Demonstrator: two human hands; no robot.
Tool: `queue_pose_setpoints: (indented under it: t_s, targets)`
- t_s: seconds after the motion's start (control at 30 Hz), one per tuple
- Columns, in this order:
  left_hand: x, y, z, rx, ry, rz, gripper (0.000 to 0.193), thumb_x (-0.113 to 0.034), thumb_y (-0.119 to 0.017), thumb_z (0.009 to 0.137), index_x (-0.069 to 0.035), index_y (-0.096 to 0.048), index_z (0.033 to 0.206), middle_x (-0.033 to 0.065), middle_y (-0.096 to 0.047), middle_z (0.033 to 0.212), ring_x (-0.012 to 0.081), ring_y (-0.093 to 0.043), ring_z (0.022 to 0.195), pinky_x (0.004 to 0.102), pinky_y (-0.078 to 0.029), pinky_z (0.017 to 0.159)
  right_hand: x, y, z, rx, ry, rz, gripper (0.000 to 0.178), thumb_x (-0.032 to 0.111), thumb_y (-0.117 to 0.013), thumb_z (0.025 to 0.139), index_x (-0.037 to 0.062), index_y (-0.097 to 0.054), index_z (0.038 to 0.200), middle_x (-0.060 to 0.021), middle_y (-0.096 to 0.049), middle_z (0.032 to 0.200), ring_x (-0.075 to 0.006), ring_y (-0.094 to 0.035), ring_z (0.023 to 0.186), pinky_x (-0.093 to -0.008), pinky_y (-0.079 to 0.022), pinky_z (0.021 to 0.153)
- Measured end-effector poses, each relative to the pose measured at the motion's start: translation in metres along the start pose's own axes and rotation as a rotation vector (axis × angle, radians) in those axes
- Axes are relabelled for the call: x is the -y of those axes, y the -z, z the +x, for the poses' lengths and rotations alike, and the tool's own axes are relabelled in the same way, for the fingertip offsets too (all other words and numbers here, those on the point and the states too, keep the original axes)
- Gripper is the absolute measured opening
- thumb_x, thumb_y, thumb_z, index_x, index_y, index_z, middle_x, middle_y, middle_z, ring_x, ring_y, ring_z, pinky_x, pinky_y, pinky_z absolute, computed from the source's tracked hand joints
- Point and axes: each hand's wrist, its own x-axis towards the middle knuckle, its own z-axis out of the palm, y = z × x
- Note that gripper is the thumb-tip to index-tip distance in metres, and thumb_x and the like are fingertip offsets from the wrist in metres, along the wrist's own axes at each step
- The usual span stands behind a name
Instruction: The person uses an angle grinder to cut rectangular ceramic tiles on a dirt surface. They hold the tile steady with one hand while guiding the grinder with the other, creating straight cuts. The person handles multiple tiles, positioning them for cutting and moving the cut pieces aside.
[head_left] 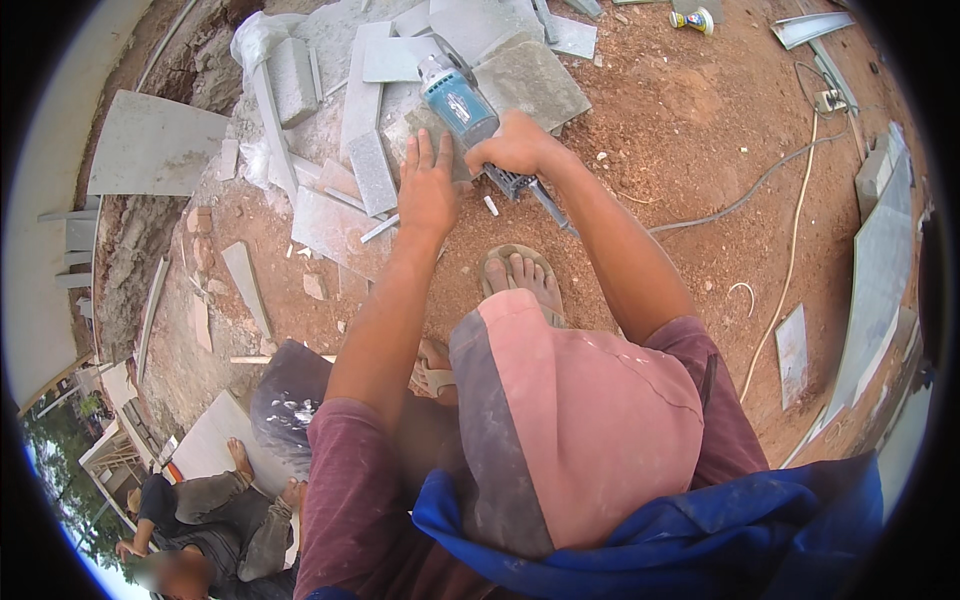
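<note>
My right hand (516,146) is wrapped round the rear body of a teal angle grinder (458,104). The grinder's head points away from me, over grey stone tile pieces; its disc does not show clearly. My left hand (430,192) lies with fingers stretched out, just left of the grinder. Its fingertips rest at the edge of a grey tile piece (400,130) partly under the tool. Close by on the left is a narrow cut tile strip (373,173). A rough grey slab (535,85) lies beyond my right hand.
Tile offcuts and a clear plastic bag (258,42) lie at the far left. A grey cord (725,210) runs right across red soil toward a socket (829,101). Long panels (872,285) lean at the right. Another person (225,525) sits at the lower left. My sandalled foot (530,278) is near the grinder.
</note>
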Motion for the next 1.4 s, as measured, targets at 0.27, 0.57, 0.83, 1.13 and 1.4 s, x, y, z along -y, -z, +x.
queue_pose_setpoints:
  t_s: [0.27,0.57,0.83,1.13,1.4]
  targets:
    - [-0.001,0.001,0.000,0.011,0.005,0.002,0.094,-0.024,-0.090,0.085,-0.008,-0.044,0.166,0.0324,-0.035,0.171,0.0496,-0.035,0.159,0.0542,-0.036,0.127,-0.002,0.000,-0.004,0.000,0.013,0.008,0.047,0.029,-0.087,0.056,-0.0078,-0.077,0.084,-0.0235,-0.078,0.092,-0.0308,-0.074,0.082,-0.0373,-0.058,0.075]
    - [0.001,0.000,0.001,0.007,-0.002,0.009,0.095,-0.025,-0.090,0.085,-0.008,-0.044,0.166,0.0325,-0.035,0.171,0.0499,-0.035,0.159,0.0553,-0.037,0.126,-0.006,-0.002,0.000,0.007,-0.002,-0.002,0.050,0.031,-0.087,0.055,-0.0084,-0.077,0.084,-0.0235,-0.078,0.092,-0.0313,-0.075,0.083,-0.0366,-0.058,0.075]
    - [0.001,-0.001,0.000,0.007,0.000,0.000,0.095,-0.024,-0.090,0.085,-0.009,-0.043,0.166,0.0325,-0.035,0.171,0.0500,-0.035,0.159,0.0540,-0.036,0.127,-0.004,0.000,0.000,0.017,-0.011,0.032,0.047,0.029,-0.087,0.057,-0.0075,-0.077,0.085,-0.0222,-0.078,0.092,-0.0300,-0.074,0.083,-0.0366,-0.058,0.075]
    - [0.000,-0.002,-0.001,0.005,0.006,-0.002,0.095,-0.024,-0.090,0.085,-0.009,-0.043,0.166,0.0318,-0.034,0.172,0.0499,-0.034,0.159,0.0543,-0.036,0.127,-0.003,0.001,-0.006,0.023,-0.017,0.051,0.048,0.028,-0.087,0.057,-0.0067,-0.077,0.088,-0.0218,-0.078,0.095,-0.0297,-0.074,0.084,-0.0369,-0.058,0.075]
    - [-0.001,-0.002,-0.001,-0.006,0.007,-0.001,0.094,-0.023,-0.090,0.085,-0.008,-0.044,0.166,0.0317,-0.034,0.172,0.0495,-0.035,0.159,0.0551,-0.036,0.126,-0.004,0.002,-0.010,0.021,-0.016,0.034,0.048,0.029,-0.087,0.057,-0.0069,-0.077,0.088,-0.0229,-0.078,0.097,-0.0308,-0.074,0.086,-0.0372,-0.058,0.076]
